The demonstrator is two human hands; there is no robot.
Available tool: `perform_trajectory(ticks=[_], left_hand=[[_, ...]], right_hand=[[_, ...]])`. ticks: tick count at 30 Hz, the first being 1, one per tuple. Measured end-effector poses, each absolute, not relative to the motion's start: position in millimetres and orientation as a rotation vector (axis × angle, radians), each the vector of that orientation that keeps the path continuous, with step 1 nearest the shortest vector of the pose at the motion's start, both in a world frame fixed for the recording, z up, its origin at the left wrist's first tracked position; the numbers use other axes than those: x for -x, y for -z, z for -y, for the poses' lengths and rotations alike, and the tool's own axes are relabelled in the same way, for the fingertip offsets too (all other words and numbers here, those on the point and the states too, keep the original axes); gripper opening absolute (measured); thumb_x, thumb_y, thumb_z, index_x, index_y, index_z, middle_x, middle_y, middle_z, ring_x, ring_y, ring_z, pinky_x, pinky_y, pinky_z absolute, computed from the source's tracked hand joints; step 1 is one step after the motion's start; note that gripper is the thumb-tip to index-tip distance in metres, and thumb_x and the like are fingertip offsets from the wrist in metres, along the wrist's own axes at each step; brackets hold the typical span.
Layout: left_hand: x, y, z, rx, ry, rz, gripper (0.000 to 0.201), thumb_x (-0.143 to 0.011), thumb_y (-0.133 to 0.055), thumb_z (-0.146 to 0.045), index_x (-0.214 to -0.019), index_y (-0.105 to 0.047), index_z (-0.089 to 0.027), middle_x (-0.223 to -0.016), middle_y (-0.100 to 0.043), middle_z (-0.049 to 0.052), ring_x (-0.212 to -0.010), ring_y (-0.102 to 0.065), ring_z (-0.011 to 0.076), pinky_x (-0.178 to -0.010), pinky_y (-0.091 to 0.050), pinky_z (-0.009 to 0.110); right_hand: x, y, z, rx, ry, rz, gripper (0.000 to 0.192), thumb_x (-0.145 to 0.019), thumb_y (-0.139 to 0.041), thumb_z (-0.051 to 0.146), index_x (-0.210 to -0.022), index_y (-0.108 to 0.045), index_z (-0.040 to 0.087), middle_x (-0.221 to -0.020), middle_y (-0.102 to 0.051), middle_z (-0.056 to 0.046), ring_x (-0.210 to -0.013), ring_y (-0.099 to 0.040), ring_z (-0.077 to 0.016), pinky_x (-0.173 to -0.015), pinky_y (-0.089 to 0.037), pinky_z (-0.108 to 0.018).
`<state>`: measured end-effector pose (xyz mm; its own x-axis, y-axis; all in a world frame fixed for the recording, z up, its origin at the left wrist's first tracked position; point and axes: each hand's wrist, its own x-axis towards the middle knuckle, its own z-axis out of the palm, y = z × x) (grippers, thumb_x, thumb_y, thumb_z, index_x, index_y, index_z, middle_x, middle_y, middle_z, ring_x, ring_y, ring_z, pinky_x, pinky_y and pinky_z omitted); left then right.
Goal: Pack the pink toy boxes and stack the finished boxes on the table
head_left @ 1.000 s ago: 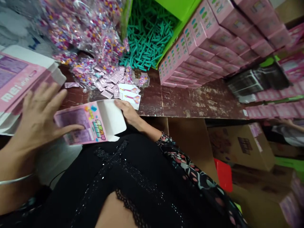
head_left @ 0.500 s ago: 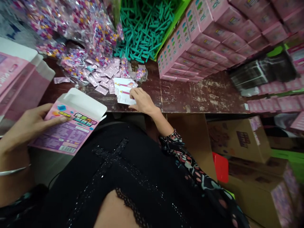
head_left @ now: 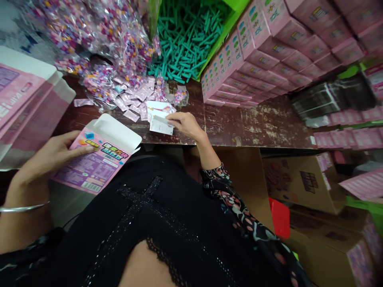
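My left hand (head_left: 48, 161) holds a pink cardboard box (head_left: 98, 157) with its white end flaps open, above my lap at the table's front edge. My right hand (head_left: 187, 124) rests on the worn brown table (head_left: 245, 127) and pinches a white card (head_left: 161, 125) lifted off a small stack of white cards (head_left: 157, 108). Small pink sachets (head_left: 134, 99) lie scattered just behind the stack.
Clear bags of colourful small pieces (head_left: 98, 36) are piled at the back left. A green bin of teal sticks (head_left: 185, 36) stands behind. Rows of closed pink boxes (head_left: 263, 56) fill the right. Flat pink cartons (head_left: 20, 95) are stacked at left. Brown cartons (head_left: 299, 179) sit below.
My right hand left the pink box, reached the card stack and picked up one card. My left hand turned the box and now holds it alone.
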<state>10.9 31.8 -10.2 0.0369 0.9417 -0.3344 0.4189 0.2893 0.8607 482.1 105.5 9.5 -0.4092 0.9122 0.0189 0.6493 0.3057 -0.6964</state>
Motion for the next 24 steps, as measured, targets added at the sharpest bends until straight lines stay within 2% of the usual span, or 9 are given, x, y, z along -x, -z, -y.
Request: perform_trajectory(ticks=[5, 9, 13, 16, 18, 21, 24], left_hand=[[-14, 15, -39, -1.319, -0.787, -1.540, 0.081, -0.041, -0.113, -0.084, -0.090, -0.093, -0.024, -0.093, -0.086, 0.015, -0.072, -0.074, 0.0292, -0.049, -0.059, 0.033], [-23, 19, -56, -1.440, -0.863, -1.399, 0.068, -0.055, -0.114, -0.073, -0.094, -0.094, -0.021, -0.091, -0.086, 0.015, -0.069, -0.072, 0.0256, -0.049, -0.057, 0.029], [-42, 7, -69, -1.539, -0.860, -1.289, 0.068, -0.065, -0.110, -0.078, -0.098, -0.091, -0.022, -0.091, -0.084, 0.012, -0.071, -0.072, 0.0245, -0.053, -0.059, 0.030], [-55, -13, -70, -1.602, -0.725, -1.335, 0.069, -0.076, -0.100, -0.080, -0.109, -0.089, -0.020, -0.102, -0.086, 0.011, -0.083, -0.075, 0.0240, -0.063, -0.061, 0.027], [-58, -27, -67, -1.573, -0.652, -1.398, 0.070, -0.078, -0.095, -0.077, -0.116, -0.088, -0.019, -0.112, -0.088, 0.011, -0.090, -0.076, 0.0239, -0.069, -0.061, 0.026], [-54, -40, -57, -1.422, -0.632, -1.509, 0.072, -0.067, -0.096, -0.075, -0.112, -0.086, -0.019, -0.114, -0.089, 0.012, -0.090, -0.078, 0.0260, -0.071, -0.063, 0.029], [-39, -39, -46, -1.228, -0.628, -1.635, 0.077, -0.054, -0.097, -0.075, -0.107, -0.084, -0.021, -0.109, -0.089, 0.011, -0.087, -0.078, 0.0281, -0.066, -0.065, 0.031]], right_hand=[[-476, -20, -109, 1.439, -0.636, 1.773, 0.031, -0.117, -0.066, 0.046, -0.108, -0.085, 0.024, -0.105, -0.087, -0.005, -0.097, -0.074, -0.0238, -0.101, -0.060, -0.040], [-450, -34, -111, 1.253, -0.748, 1.651, 0.038, -0.118, -0.066, 0.057, -0.107, -0.080, 0.023, -0.095, -0.078, -0.003, -0.088, -0.068, -0.0211, -0.091, -0.061, -0.038], [-395, -42, -102, 1.083, -0.949, 1.869, 0.032, -0.118, -0.072, 0.051, -0.109, -0.081, 0.022, -0.106, -0.086, -0.005, -0.099, -0.079, -0.0225, -0.100, -0.064, -0.038], [-360, -45, -101, 0.998, -1.118, 2.020, 0.020, -0.117, -0.078, 0.044, -0.124, -0.083, 0.026, -0.120, -0.092, -0.003, -0.118, -0.088, -0.0252, -0.112, -0.066, -0.038], [-359, -48, -115, 0.956, -1.162, 2.028, 0.026, -0.119, -0.077, 0.047, -0.134, -0.082, 0.026, -0.131, -0.093, -0.003, -0.116, -0.091, -0.0236, -0.110, -0.068, -0.037], [-403, -49, -154, 1.174, -0.838, 1.942, 0.031, -0.126, -0.062, 0.041, -0.142, -0.082, 0.023, -0.137, -0.091, -0.006, -0.109, -0.090, -0.0223, -0.109, -0.070, -0.038], [-478, -40, -199, 1.524, -0.388, 2.055, 0.035, -0.114, -0.062, 0.014, -0.137, -0.087, 0.025, -0.142, -0.090, -0.007, -0.139, -0.083, -0.0306, -0.131, -0.063, -0.051]])
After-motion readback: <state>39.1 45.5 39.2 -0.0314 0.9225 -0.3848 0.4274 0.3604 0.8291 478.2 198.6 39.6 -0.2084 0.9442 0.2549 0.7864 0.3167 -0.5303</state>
